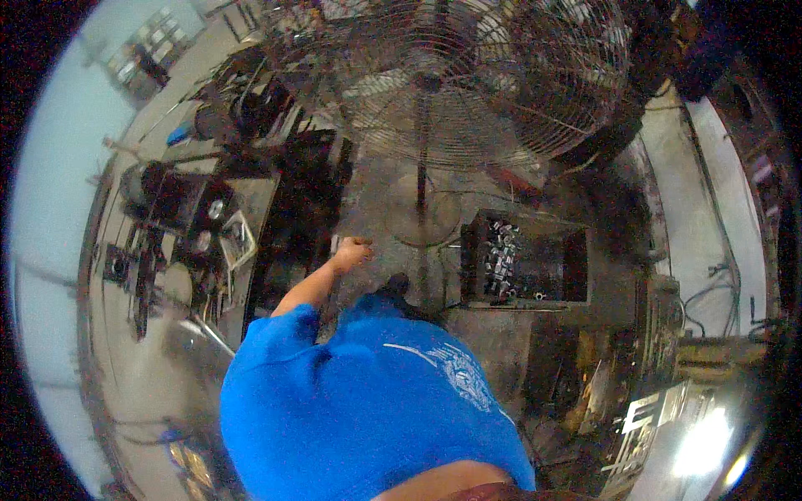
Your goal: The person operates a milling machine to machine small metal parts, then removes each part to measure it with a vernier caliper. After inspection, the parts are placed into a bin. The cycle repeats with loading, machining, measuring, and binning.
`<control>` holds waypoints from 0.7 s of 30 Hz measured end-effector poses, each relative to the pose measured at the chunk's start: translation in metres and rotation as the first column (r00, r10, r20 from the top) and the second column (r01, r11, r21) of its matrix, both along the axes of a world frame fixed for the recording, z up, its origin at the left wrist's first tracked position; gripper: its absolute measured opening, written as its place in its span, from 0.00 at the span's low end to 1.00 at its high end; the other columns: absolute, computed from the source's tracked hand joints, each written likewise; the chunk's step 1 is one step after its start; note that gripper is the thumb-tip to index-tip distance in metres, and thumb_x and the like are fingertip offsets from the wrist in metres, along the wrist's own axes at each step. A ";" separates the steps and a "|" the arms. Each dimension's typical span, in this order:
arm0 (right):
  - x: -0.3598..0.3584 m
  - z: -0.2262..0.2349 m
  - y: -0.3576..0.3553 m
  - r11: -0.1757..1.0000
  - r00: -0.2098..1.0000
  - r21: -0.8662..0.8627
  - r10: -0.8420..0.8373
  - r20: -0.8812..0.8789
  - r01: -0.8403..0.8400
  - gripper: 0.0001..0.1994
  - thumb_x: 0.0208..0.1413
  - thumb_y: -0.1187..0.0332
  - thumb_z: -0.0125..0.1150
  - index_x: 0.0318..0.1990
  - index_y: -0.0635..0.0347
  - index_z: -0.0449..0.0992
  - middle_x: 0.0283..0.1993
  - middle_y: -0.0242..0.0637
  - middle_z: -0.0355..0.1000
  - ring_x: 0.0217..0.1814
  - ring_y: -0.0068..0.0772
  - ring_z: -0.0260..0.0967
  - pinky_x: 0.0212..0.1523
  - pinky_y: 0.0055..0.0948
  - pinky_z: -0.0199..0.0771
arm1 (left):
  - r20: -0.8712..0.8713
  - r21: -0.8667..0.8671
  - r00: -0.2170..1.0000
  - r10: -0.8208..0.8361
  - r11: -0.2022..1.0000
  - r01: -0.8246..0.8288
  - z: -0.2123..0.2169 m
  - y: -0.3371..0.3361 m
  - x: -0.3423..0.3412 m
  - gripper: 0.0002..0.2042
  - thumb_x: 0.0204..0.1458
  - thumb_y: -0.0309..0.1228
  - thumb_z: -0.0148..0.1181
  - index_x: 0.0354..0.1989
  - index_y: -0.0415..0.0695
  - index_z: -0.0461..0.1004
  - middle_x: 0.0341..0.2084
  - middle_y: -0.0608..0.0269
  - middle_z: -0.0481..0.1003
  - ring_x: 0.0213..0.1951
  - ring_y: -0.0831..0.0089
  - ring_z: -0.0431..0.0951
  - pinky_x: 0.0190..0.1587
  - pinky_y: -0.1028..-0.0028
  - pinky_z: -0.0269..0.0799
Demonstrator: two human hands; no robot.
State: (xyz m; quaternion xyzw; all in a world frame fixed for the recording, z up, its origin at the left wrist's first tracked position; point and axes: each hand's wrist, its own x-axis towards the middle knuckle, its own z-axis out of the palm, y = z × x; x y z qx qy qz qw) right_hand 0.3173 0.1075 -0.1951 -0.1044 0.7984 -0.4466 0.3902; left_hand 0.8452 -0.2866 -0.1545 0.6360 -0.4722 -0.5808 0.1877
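Observation:
My left hand reaches forward from the blue sleeve, over the concrete floor beside a dark machine or bench on the left. Its fingers are loosely bent and look slightly apart, with nothing visible in them, though the picture is grainy. A small pale spot shows next to the hand; I cannot make out what it is. My right hand and forearm are out of sight, beyond the blue shirt. The dark tip of a shoe shows below the hand.
Ahead stands a large wire-caged fan on a pole with a round base. To its right, an open rectangular bin holds many small metal parts. A bench with a pale frame-like piece lies left; cables hang at right.

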 end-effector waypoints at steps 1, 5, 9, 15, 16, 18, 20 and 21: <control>0.024 -0.016 0.018 0.998 0.998 0.059 -0.016 0.063 0.012 0.12 0.49 0.67 0.51 0.40 0.63 0.71 0.24 0.41 0.68 0.21 0.37 0.65 0.24 0.35 0.67 | 0.059 -0.028 0.996 -0.061 0.998 0.063 -0.003 -0.021 -0.002 0.18 0.37 0.25 0.60 0.40 0.33 0.73 0.25 0.57 0.76 0.24 0.74 0.74 0.27 0.75 0.70; 0.100 -0.048 0.052 0.972 0.973 0.230 -0.095 0.213 0.045 0.12 0.49 0.68 0.50 0.40 0.63 0.71 0.24 0.42 0.69 0.22 0.39 0.65 0.24 0.36 0.67 | 0.020 -0.053 0.984 -0.179 0.982 0.180 0.012 -0.084 -0.011 0.17 0.37 0.23 0.59 0.39 0.29 0.72 0.21 0.58 0.73 0.19 0.74 0.72 0.21 0.74 0.68; 0.167 -0.049 0.037 0.947 0.943 0.302 -0.194 0.269 0.109 0.13 0.49 0.68 0.50 0.41 0.63 0.70 0.24 0.43 0.69 0.22 0.40 0.65 0.25 0.37 0.67 | 0.001 -0.141 0.997 -0.081 0.987 0.080 -0.019 -0.152 0.002 0.17 0.36 0.20 0.57 0.38 0.28 0.72 0.23 0.56 0.74 0.20 0.73 0.72 0.21 0.73 0.68; 0.247 -0.031 -0.014 0.943 0.920 0.287 -0.254 0.298 0.167 0.13 0.49 0.68 0.49 0.42 0.63 0.70 0.25 0.45 0.69 0.22 0.42 0.65 0.26 0.38 0.68 | -0.172 -0.147 0.984 0.052 0.986 -0.078 -0.048 -0.264 0.034 0.15 0.33 0.19 0.60 0.35 0.33 0.75 0.29 0.55 0.76 0.27 0.69 0.74 0.27 0.72 0.67; 0.257 -0.026 -0.023 0.945 0.920 0.281 -0.253 0.299 0.168 0.13 0.49 0.68 0.49 0.42 0.63 0.70 0.25 0.45 0.69 0.22 0.42 0.65 0.26 0.38 0.68 | -0.134 -0.167 0.991 -0.023 0.986 0.000 -0.042 -0.284 0.043 0.15 0.35 0.22 0.60 0.36 0.33 0.74 0.30 0.55 0.76 0.29 0.68 0.75 0.27 0.72 0.67; 0.275 -0.025 -0.034 0.944 0.917 0.274 -0.263 0.301 0.181 0.14 0.49 0.68 0.49 0.42 0.63 0.70 0.25 0.45 0.69 0.22 0.43 0.66 0.26 0.39 0.68 | -0.084 -0.202 0.987 -0.139 0.972 0.120 -0.031 -0.319 0.048 0.15 0.38 0.24 0.60 0.37 0.34 0.74 0.31 0.55 0.76 0.30 0.68 0.75 0.28 0.72 0.68; 0.288 -0.025 -0.043 0.943 0.909 0.264 -0.283 0.305 0.205 0.14 0.49 0.68 0.48 0.43 0.63 0.70 0.25 0.46 0.69 0.22 0.43 0.66 0.27 0.39 0.68 | -0.085 -0.227 0.982 -0.166 0.963 0.143 -0.022 -0.349 0.052 0.15 0.38 0.24 0.60 0.37 0.34 0.74 0.31 0.55 0.76 0.30 0.68 0.75 0.28 0.72 0.68; 0.292 -0.027 -0.042 0.939 0.903 0.258 -0.303 0.304 0.227 0.14 0.49 0.68 0.48 0.43 0.63 0.70 0.25 0.46 0.69 0.22 0.43 0.66 0.27 0.40 0.68 | -0.090 -0.236 0.979 -0.185 0.959 0.160 -0.021 -0.363 0.048 0.14 0.38 0.24 0.60 0.37 0.34 0.74 0.31 0.55 0.76 0.30 0.68 0.75 0.28 0.72 0.68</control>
